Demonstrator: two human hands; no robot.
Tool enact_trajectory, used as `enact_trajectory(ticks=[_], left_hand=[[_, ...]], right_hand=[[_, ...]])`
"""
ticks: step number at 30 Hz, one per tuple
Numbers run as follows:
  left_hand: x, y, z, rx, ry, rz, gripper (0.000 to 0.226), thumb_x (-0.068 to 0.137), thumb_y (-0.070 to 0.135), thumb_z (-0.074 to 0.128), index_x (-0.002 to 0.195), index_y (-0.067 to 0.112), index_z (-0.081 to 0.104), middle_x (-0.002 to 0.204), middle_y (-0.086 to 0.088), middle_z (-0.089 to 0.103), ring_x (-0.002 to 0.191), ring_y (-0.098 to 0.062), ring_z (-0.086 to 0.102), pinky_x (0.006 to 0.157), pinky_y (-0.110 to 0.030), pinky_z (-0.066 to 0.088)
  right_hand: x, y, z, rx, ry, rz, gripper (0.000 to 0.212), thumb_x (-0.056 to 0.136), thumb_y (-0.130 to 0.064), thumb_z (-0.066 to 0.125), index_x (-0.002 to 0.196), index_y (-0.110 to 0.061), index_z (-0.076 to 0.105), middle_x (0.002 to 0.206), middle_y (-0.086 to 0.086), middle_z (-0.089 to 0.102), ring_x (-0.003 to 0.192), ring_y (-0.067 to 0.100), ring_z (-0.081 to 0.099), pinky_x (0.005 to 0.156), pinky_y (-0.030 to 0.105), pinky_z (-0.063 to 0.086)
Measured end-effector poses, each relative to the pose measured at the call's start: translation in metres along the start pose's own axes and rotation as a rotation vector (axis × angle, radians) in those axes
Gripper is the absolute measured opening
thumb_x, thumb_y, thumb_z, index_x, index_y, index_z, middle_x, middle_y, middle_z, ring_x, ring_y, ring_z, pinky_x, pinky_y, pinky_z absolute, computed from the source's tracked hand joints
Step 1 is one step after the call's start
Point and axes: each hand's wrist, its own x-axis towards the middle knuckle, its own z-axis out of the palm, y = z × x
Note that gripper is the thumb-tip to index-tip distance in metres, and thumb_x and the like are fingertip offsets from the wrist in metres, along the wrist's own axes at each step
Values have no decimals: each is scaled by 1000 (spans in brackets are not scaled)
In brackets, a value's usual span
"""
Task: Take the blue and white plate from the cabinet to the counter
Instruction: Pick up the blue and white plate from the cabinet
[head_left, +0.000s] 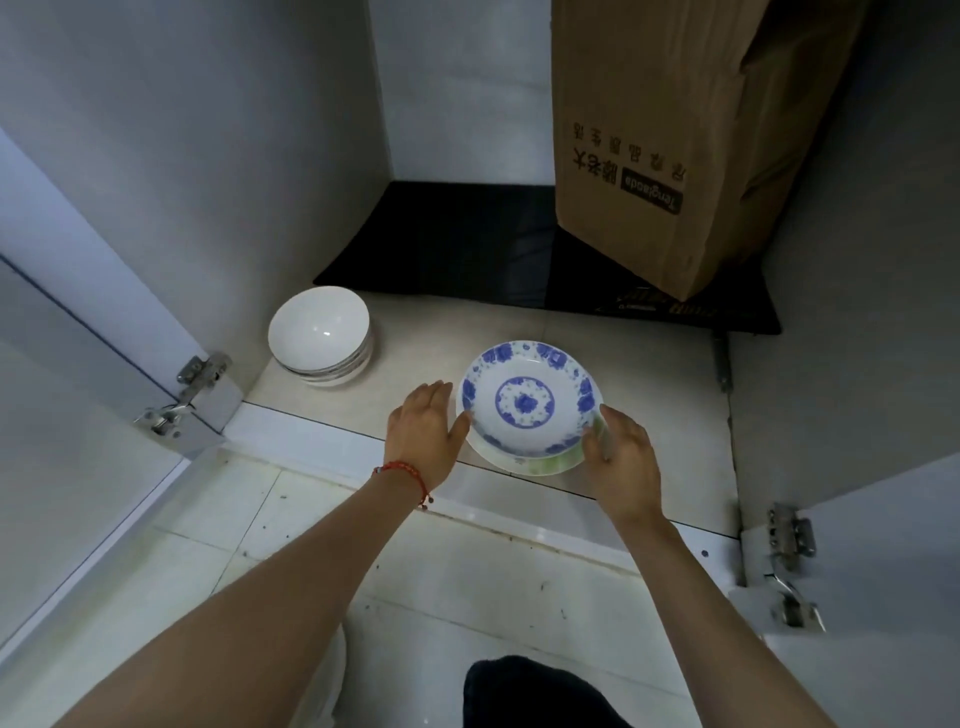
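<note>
Head: bag (644, 145) reads "Tengdada".

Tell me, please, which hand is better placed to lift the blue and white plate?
Probably the right hand: its fingers already curl at the blue and white plate rim, while the left hand lies flat beside it.

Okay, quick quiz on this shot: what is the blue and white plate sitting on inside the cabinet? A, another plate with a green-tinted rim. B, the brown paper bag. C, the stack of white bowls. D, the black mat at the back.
A: the blue and white plate lies on a second plate whose pale green rim shows beneath its near edge, with the left hand and right hand at its two sides.
</note>
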Motion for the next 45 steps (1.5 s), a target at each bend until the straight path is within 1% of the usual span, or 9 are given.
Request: enact_trajectory(ticks=[10, 16, 19, 26, 32, 35, 39, 42, 45], left_hand=[[26, -11, 22, -313, -42, -169, 48, 93, 32, 41, 134, 7, 38, 141, -15, 44, 130, -29, 39, 108, -39, 32], [39, 1, 26, -457, -4, -139, 36, 93, 22, 42, 123, 3, 50, 128, -18, 55, 117, -33, 51, 94, -36, 45], [43, 5, 31, -526, 11, -133, 35, 93, 21, 43, 123, 5, 51, 127, -16, 57, 112, -31, 55, 89, -35, 49], [43, 14, 37, -614, 119, -178, 30, 92, 15, 44, 117, 3, 56, 120, -17, 62, 103, -30, 60, 82, -30, 49], [46, 16, 37, -650, 132, -214, 26, 92, 11, 43, 109, 4, 62, 110, -16, 66, 86, -17, 53, 74, -25, 44], [45, 13, 38, -657, 106, -207, 25, 92, 12, 44, 108, 6, 62, 111, -15, 66, 95, -26, 60, 80, -31, 49], [44, 12, 37, -653, 88, -226, 27, 91, 9, 44, 110, 7, 62, 113, -14, 66, 104, -30, 60, 86, -36, 51], [44, 12, 38, -649, 93, -222, 27, 90, 7, 44, 109, 7, 63, 113, -14, 66, 102, -29, 61, 85, -35, 51], [44, 10, 39, -677, 104, -241, 28, 88, 3, 46, 108, 10, 65, 111, -13, 67, 92, -22, 60, 78, -28, 49]], right_hand=[[16, 18, 22, 72, 19, 63, 51, 84, -59, 33, 107, -20, 57, 107, 6, 67, 101, 24, 59, 78, 44, 56], [26, 19, 36, 117, 25, 76, 38, 90, -38, 45, 114, -11, 56, 112, 12, 64, 105, 26, 57, 77, 24, 45], [30, 21, 43, 146, 53, 69, 47, 87, -45, 38, 114, -10, 55, 111, 11, 64, 104, 25, 57, 76, 16, 44], [34, 24, 47, 121, 119, 51, 53, 85, -46, 30, 111, -8, 56, 108, 14, 65, 101, 29, 57, 85, 34, 49], [37, 19, 48, 156, 136, 82, 26, 92, -15, 46, 114, -4, 54, 110, 17, 63, 95, 20, 55, 70, 9, 38], [37, 18, 49, 176, 150, 93, 28, 92, -12, 46, 118, -4, 53, 113, 16, 62, 94, 17, 56, 64, -3, 33], [38, 15, 48, 195, 169, 98, 27, 89, -5, 46, 114, -3, 56, 108, 15, 65, 88, 18, 58, 56, -4, 37], [39, 13, 46, 205, 176, 140, 26, 87, -2, 47, 109, -5, 60, 105, 14, 67, 87, 20, 61, 59, 2, 39], [36, 11, 43, 210, 182, 154, 26, 85, 1, 48, 107, -3, 61, 104, 13, 68, 85, 16, 58, 55, -4, 35]])
